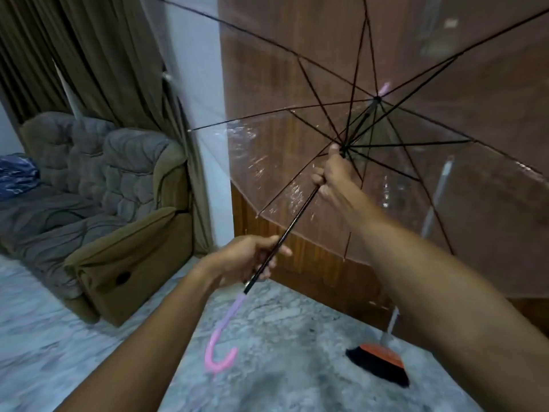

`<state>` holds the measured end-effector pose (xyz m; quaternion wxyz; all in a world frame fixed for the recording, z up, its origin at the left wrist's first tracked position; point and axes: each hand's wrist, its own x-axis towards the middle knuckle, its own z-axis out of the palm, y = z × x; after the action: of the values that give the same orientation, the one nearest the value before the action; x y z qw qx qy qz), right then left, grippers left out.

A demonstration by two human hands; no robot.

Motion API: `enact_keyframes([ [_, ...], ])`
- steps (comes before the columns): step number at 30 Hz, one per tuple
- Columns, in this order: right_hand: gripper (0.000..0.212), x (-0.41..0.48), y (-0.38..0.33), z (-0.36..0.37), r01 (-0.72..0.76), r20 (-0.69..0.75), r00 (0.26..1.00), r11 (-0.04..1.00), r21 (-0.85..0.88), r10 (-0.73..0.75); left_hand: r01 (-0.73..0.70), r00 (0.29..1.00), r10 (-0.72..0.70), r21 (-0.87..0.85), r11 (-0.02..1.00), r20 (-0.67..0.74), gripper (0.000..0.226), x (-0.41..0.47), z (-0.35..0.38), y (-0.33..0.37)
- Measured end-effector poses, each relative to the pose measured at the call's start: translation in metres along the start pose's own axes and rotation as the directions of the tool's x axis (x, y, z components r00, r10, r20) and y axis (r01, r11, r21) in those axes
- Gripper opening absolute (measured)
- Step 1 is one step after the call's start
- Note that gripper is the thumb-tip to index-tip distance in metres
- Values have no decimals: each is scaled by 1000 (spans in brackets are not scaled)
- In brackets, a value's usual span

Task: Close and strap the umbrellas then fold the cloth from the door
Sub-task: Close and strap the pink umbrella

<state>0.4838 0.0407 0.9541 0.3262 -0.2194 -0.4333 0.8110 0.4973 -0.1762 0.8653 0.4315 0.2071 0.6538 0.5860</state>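
My left hand (246,260) curls round the low end of the black shaft (297,215), just above the pink hooked handle (221,346). My right hand (332,173) grips higher up, where the ribs meet. The clear umbrella (297,150) stands open, tilted before the wooden door (246,224). Below is marbled floor (282,322), a broom (383,364) by the door, and a brown sofa (118,179) and curtain (98,55) to the left
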Motion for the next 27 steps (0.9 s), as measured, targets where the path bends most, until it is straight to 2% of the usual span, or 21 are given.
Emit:
enact_keyframes([
  [3, 27, 2, -26, -19, 2, -45, 999, 999, -36, -3, -93, 995, 90, -69, 993, -44, 33, -8, 24, -12],
  [6, 33, -2, -40, -34, -29, -56, 998, 999, -35, 27, -176, 979, 172, -21, 984, -113, 31, -6, 46, -8],
  [8, 38, -12, -36, -42, -69, 9, 998, 998, -3, 69, -177, 977, 175, -1, 984, -122, 30, -1, 56, -3],
  [11, 46, -39, -8, -46, -176, 139, 976, 984, 34, 170, -187, 973, 176, -60, 981, -151, 31, 16, 74, 18],
  [14, 52, -58, 13, -50, -237, 244, 932, 961, -144, 267, -164, 976, 148, -91, 982, -158, 34, 31, 91, 43],
  [16, 54, -56, 5, -55, -285, 302, 898, 946, -153, 319, -141, 983, 131, -74, 987, -129, 36, 31, 96, 49],
  [18, 48, -53, -6, -52, -266, 275, 921, 961, -81, 278, -139, 986, 134, -49, 989, -97, 35, 26, 96, 51],
  [20, 47, -55, -7, -46, -165, 170, 971, 985, -44, 170, -178, 979, 173, -34, 983, -106, 32, 21, 95, 50],
  [23, 44, -55, -4, -33, -85, 56, 995, 995, -61, 88, -231, 967, 232, 15, 973, -107, 25, 13, 84, 52],
  [27, 36, -42, -26, -28, -3, 122, 993, 994, 105, -9, -68, 991, 73, -43, 997, 115, 37, -6, 44, 32],
])
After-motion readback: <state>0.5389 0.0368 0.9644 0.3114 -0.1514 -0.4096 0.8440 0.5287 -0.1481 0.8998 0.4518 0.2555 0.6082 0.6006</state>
